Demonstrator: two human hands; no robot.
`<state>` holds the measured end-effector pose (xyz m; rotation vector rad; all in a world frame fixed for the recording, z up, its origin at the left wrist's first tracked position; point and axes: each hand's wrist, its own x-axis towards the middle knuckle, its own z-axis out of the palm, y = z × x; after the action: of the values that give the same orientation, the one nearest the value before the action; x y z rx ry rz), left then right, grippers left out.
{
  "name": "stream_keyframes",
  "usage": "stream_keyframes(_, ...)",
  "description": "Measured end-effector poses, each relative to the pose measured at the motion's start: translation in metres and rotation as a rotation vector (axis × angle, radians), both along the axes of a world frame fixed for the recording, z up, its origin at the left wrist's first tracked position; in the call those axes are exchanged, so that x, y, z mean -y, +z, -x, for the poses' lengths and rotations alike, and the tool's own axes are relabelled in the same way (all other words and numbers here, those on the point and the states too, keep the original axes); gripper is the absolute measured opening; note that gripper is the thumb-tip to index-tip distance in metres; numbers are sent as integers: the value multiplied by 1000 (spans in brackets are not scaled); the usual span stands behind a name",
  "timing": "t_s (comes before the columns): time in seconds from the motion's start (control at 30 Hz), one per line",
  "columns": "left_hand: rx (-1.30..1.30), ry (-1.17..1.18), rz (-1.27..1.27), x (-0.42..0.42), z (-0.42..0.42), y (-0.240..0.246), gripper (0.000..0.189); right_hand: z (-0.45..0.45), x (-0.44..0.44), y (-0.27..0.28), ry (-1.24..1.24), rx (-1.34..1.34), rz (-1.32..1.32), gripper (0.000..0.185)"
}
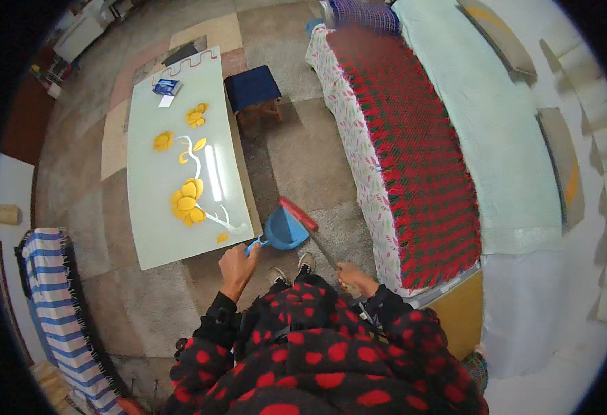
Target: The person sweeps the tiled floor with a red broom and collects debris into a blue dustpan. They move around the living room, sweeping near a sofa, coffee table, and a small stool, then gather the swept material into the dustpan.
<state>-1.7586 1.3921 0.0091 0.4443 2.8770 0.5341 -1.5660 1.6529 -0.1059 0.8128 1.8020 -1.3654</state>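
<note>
My left hand (238, 267) grips the handle of a blue plastic dustpan (287, 232), just off the near corner of the glass-topped table (148, 207). In my right hand (356, 279) is the shaft of a small brush (326, 249). Its red head (298, 213) lies along the dustpan's far edge, and I cannot tell whether the two touch. No sweepings can be made out in the pan. My shoes (307, 263) show just below the dustpan.
Yellow flowers decorate the table, which bears a blue tissue packet (167, 87). A stool with a dark blue seat (253, 87) stands at its right side. Along the right runs a long seat with a red-and-green checked cover (417, 155). A blue-and-white striped cloth (49, 290) hangs at left.
</note>
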Motion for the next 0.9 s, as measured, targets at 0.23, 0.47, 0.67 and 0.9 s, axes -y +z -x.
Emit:
stream_keyframes(0.23, 17, 18, 1, 0, 2, 2, 44, 0, 1, 41, -594, 287, 317, 26)
stream_keyframes(0.47, 3, 72, 29, -1, 7, 10, 41, 64, -70, 34, -534, 122, 345, 23)
stream_keyframes(0.67, 53, 197, 20, -23, -2, 19, 41, 154, -186, -54, -504, -127, 314, 11)
stream_keyframes(0.9, 108, 388, 85, -53, -25, 24, 42, 243, -234, -109, -213, -319, 23, 12)
